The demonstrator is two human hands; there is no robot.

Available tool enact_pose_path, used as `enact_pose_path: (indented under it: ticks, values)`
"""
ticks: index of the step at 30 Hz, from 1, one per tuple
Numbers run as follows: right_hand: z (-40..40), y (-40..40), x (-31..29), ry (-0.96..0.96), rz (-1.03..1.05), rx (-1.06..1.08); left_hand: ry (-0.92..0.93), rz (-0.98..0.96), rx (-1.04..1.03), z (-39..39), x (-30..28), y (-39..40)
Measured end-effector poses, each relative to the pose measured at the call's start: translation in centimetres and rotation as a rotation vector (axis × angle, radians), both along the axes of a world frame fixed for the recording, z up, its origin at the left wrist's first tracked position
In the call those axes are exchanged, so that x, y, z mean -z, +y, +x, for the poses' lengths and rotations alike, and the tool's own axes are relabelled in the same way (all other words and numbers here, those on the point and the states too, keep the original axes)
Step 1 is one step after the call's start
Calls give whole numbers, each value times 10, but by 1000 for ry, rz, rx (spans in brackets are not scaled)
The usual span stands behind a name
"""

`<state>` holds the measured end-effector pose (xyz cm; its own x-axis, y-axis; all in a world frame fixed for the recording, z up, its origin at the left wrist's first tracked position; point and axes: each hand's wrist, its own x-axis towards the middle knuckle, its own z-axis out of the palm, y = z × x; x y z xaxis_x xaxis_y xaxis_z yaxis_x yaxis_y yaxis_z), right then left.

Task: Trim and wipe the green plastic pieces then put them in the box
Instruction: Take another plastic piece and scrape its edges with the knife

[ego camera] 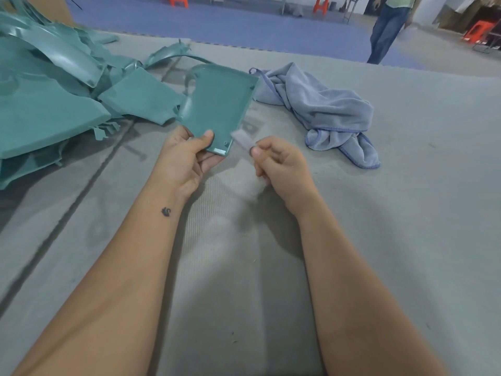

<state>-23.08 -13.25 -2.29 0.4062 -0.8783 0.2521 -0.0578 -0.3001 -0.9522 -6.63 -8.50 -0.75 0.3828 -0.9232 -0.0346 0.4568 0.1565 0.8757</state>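
My left hand (pixel 187 158) grips the near end of a flat green plastic piece (pixel 217 104), thumb on top, holding it tilted above the grey table. My right hand (pixel 279 164) is curled around a small blade-like trimming tool (pixel 241 139) whose blurred grey tip points at the piece's near right edge. A pile of green plastic pieces (pixel 54 99) lies at the left. No box is in view.
A crumpled blue-grey cloth (pixel 325 109) lies on the grey felt table (pixel 406 213) to the right of the held piece. A dark seam runs diagonally across the table at the left. A person (pixel 387 28) stands on the blue floor beyond the far edge.
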Motion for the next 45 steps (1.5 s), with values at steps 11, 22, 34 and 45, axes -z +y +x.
enact_pose_path:
  ticks: [11,22,34,45]
  values:
    - [4,-2,-9,-155,25,33,-38,103,92,-6,-2,1]
    - [0,0,-6,-251,137,24,-85,128,100,-7,1,2]
    - [2,-1,1,-198,81,53,-92,142,79,-4,5,-1]
    - [2,0,-1,-212,90,5,-78,143,103,-2,7,-2]
